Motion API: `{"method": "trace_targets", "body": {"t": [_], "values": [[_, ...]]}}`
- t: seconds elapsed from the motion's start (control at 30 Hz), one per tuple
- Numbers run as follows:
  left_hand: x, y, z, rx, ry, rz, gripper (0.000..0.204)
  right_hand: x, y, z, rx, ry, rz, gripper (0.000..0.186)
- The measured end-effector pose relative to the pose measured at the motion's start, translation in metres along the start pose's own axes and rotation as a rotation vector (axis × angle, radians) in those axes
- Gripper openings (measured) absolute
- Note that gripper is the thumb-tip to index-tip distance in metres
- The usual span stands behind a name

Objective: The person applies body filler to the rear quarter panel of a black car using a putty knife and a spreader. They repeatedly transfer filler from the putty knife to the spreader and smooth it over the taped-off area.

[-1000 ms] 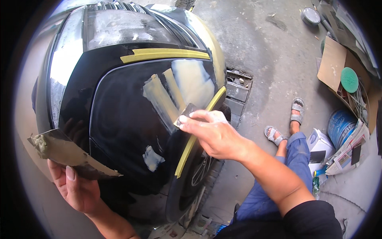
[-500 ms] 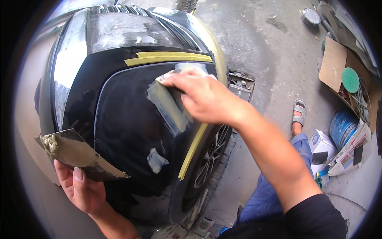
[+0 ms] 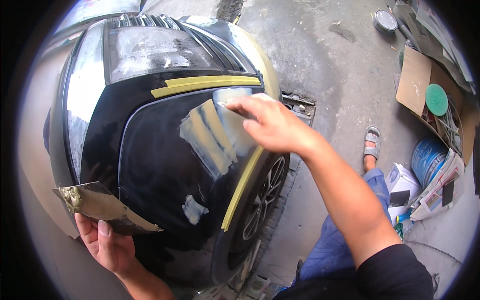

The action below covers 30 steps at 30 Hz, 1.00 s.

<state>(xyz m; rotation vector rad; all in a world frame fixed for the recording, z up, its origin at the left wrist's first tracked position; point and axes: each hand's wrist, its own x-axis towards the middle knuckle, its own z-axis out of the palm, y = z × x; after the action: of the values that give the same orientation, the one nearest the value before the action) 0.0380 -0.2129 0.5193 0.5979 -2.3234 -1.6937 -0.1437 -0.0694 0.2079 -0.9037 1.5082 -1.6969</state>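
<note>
My left hand (image 3: 107,245) pinches a thin dark putty board (image 3: 117,212) between thumb and fingers. A thick lump of beige-grey putty (image 3: 73,199) sits at its left corner, with more smeared over its face. My right hand (image 3: 272,122) is closed over the upper right of a black car door (image 3: 155,135), holding a small pale-edged spreader (image 3: 223,104) mostly hidden by the fingers. Left of that hand lie streaked beige putty strips (image 3: 207,132). A paler filled patch (image 3: 234,93) shows behind the fingers, and a small whitish patch (image 3: 194,210) sits lower down.
Yellow masking tape runs along the panel's top edge (image 3: 205,84) and beside the wheel (image 3: 242,187). On the right stand a cardboard box (image 3: 414,75) with a green disc (image 3: 437,99), a blue bucket (image 3: 429,157) and a white box (image 3: 402,182). A round tin (image 3: 385,21) lies farther off.
My right hand has moved right and slightly down, uncovering a second putty strip beside the first. The left hand and board have shifted slightly down and right in the picture.
</note>
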Motion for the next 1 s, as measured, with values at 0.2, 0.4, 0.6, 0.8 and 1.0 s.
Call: {"method": "trace_targets", "body": {"t": [0.2, 0.4, 0.6, 0.8, 1.0], "values": [[-0.004, 0.004, -0.001, 0.116, 0.129, -0.044, 0.06, 0.031, -0.006, -0.006, 0.062, -0.086, 0.082, 0.042], [-0.007, 0.005, -0.005, 0.211, 0.218, -0.085, 0.064, 0.009, 0.001, 0.02, 0.016, 0.044, -0.082, 0.043], [-0.01, 0.005, -0.003, 0.287, 0.279, -0.123, 0.065, 0.026, 0.002, -0.002, 0.063, -0.049, 0.046, 0.044], [-0.009, 0.007, -0.004, 0.371, 0.261, -0.091, 0.065, 0.022, -0.009, 0.009, 0.051, -0.023, -0.023, 0.044], [-0.011, 0.009, -0.004, 0.373, 0.309, -0.108, 0.064, -0.017, 0.0, 0.032, 0.034, 0.052, -0.185, 0.047]]}}
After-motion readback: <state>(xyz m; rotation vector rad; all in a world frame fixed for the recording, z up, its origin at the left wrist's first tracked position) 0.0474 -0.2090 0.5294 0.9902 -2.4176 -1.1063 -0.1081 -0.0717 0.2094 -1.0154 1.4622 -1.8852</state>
